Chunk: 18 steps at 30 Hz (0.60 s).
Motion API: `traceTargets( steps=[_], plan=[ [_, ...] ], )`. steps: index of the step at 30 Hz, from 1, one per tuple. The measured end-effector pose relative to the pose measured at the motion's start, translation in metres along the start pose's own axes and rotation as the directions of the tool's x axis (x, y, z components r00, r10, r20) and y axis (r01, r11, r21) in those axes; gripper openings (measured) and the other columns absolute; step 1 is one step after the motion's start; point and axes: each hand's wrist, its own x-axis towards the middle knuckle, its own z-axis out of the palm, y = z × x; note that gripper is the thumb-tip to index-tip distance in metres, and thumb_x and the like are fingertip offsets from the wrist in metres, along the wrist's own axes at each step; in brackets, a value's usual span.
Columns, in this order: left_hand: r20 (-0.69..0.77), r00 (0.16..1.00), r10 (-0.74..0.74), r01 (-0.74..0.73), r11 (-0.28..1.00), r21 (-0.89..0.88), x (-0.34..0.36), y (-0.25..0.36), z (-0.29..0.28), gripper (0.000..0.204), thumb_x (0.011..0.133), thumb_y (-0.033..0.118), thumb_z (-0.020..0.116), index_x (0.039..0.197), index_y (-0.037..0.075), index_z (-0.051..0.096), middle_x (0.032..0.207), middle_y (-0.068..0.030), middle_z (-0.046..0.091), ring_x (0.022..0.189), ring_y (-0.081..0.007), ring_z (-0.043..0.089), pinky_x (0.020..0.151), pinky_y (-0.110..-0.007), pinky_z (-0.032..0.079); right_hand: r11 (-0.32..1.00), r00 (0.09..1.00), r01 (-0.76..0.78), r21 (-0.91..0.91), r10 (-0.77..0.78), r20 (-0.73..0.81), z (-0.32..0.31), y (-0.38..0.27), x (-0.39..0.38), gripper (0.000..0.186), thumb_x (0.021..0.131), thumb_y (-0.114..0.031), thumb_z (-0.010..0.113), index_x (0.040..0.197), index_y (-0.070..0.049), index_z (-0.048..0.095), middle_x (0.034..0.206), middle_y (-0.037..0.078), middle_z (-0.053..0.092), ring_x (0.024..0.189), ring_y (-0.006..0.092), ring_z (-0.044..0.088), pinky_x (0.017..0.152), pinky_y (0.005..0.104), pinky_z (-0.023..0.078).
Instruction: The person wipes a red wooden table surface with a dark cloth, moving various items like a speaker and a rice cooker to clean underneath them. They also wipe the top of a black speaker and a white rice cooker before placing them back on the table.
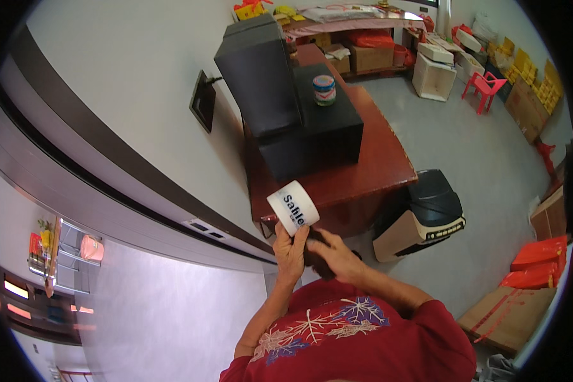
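Note:
In front of my chest, a white cylindrical thing with dark lettering (293, 207), like a mug or a tub, is tilted in my left hand (290, 251), whose fingers and thumb grip its lower end. I cannot make out its exact kind. Close beside it, to the right, my right hand (339, 256) is curled around a dark brown thing (317, 260), mostly hidden by the fingers and blurred. Just beyond my hands lies the edge of a reddish-brown wooden table (382, 153).
On the table stands a black box-shaped unit (312, 140) with a small colourful jar (324, 90) on top. A black-and-beige bin-like appliance (420, 216) is at the right. Farther back are a pink chair (484, 90) and a white foam box (433, 77). Cardboard (509, 315) lies lower right.

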Motion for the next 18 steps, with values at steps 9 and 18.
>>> traceTargets(
  steps=[9, 18],
  plan=[
    [0.112, 0.963, -0.245, 0.263, 0.76, -0.594, 0.012, 0.032, 0.006, 0.029, 0.102, 0.017, 0.043, 0.126, 0.003, 0.05, 0.117, -0.0079, 0.06, 0.107, -0.017, 0.057, 0.094, -0.033, 0.046, 0.134, 0.482, 0.658, -0.741, -0.832, 0.277, -0.011, -0.032, 0.008, 0.061, 0.067, 0.002, 0.072, 0.125, -0.003, 0.055, 0.114, 0.02, 0.051, 0.096, 0.0363, 0.057, 0.079, 0.04, 0.051],
    [0.279, 0.96, 0.029, 0.025, 0.982, -0.188, 0.036, 0.07, 0.024, 0.024, 0.093, 0.001, 0.057, 0.116, -0.002, 0.053, 0.109, -0.0079, 0.06, 0.098, -0.0107, 0.056, 0.089, -0.025, 0.046, 0.28, 0.628, 0.651, -0.706, -0.721, 0.294, -0.064, -0.033, 0.035, 0.048, 0.069, 0.003, 0.071, 0.115, -0.006, 0.06, 0.115, 0.019, 0.051, 0.102, 0.0356, 0.058, 0.085, 0.0385, 0.051]
  ],
)
